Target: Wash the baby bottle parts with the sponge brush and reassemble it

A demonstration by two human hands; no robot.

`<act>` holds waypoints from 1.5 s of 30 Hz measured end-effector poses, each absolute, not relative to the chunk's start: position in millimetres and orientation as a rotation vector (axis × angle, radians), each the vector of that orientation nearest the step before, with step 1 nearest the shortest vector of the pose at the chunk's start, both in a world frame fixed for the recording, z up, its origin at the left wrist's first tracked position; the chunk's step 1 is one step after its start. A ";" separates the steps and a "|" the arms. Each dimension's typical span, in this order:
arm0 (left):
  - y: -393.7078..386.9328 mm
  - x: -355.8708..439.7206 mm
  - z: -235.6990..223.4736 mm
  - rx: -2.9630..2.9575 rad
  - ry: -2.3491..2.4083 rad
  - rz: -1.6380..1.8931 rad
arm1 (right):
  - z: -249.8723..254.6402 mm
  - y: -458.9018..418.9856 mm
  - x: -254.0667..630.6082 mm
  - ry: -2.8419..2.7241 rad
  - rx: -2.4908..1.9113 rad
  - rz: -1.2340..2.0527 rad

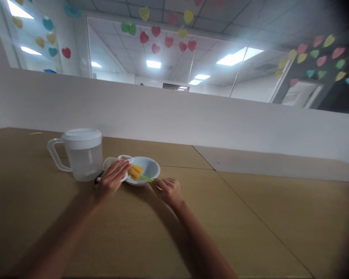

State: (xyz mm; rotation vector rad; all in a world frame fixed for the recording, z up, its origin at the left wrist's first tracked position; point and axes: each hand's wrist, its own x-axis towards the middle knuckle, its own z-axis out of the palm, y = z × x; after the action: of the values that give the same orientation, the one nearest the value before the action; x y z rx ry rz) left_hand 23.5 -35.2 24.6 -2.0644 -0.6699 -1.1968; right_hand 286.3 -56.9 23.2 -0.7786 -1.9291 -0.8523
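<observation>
Yellow sponge head lies between my two hands, its handle running up and left toward the container.

From my head view, my right hand (168,190) is curled snugly around the near end of the green handle (147,178); its long axis slants leftward and slightly away from me, ending in the yellow sponge head (135,172). My left hand (114,177) is nearer that head, its fingers laid together over a white container (108,162) and holding it, thumb hidden. The sponge meets the container's side by my left fingertips; I can't tell whether it's inside. The white bowl (154,167) sits on the counter (238,224) just behind the sponge, and the lidded pitcher (85,161) stands left of the container.
</observation>
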 end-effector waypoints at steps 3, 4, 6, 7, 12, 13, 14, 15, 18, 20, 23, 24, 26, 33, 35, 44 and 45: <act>-39.3 26.8 26.9 -2.033 -0.659 -1.218 | 25.4 -59.2 285.4 -1.916 -0.764 -0.864; -40.2 28.2 27.1 -2.028 -0.652 -1.219 | 26.2 -59.7 285.1 -1.909 -0.746 -0.868; -41.8 31.2 26.8 -2.021 -0.638 -1.212 | 27.5 -60.5 284.6 -1.900 -0.708 -0.874; -42.5 32.9 26.7 -2.020 -0.631 -1.205 | 28.0 -60.8 284.2 -1.898 -0.691 -0.877; -48.1 39.6 30.2 -1.973 -0.617 -1.217 | 27.4 -61.9 281.1 -1.856 -0.683 -0.832; -49.3 40.3 31.7 -1.962 -0.618 -1.225 | 26.8 -62.0 280.4 -1.846 -0.690 -0.822; -50.5 40.6 33.1 -1.956 -0.618 -1.230 | 26.1 -61.9 279.8 -1.840 -0.693 -0.820; -51.4 40.7 34.4 -1.957 -0.619 -1.231 | 25.6 -61.7 279.4 -1.838 -0.694 -0.825; -52.9 40.1 36.8 -1.970 -0.619 -1.222 | 24.7 -60.8 278.9 -1.844 -0.687 -0.850; -53.2 39.8 36.9 -1.982 -0.612 -1.218 | 25.0 -60.5 279.0 -1.852 -0.689 -0.857; -54.4 42.2 35.6 -2.016 -0.609 -1.212 | 26.0 -61.7 277.7 -1.870 -0.696 -0.861; -55.3 44.0 35.1 -2.035 -0.592 -1.194 | 26.5 -62.5 276.6 -1.883 -0.691 -0.862; -57.9 48.7 35.0 -2.072 -0.540 -1.139 | 27.9 -64.7 273.8 -1.922 -0.666 -0.866; -61.7 50.8 41.2 -2.012 -0.505 -1.073 | 40.5 -72.3 273.0 -1.891 -0.622 -0.936; -59.4 47.3 41.5 -1.990 -0.541 -1.103 | 42.1 -72.2 276.7 -1.865 -0.607 -0.939; -49.2 44.8 40.6 -2.009 -0.721 -1.132 | 36.9 -68.1 279.8 -1.751 -0.623 -0.798; -48.5 45.1 40.3 -2.021 -0.730 -1.125 | 35.8 -67.6 278.8 -1.743 -0.634 -0.786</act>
State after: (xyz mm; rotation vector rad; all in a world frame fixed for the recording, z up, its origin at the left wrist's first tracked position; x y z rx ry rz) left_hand 45.1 -48.5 40.3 -2.0207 -0.7297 -1.1246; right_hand 278.8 -67.6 35.8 -0.6335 -1.7427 -0.7860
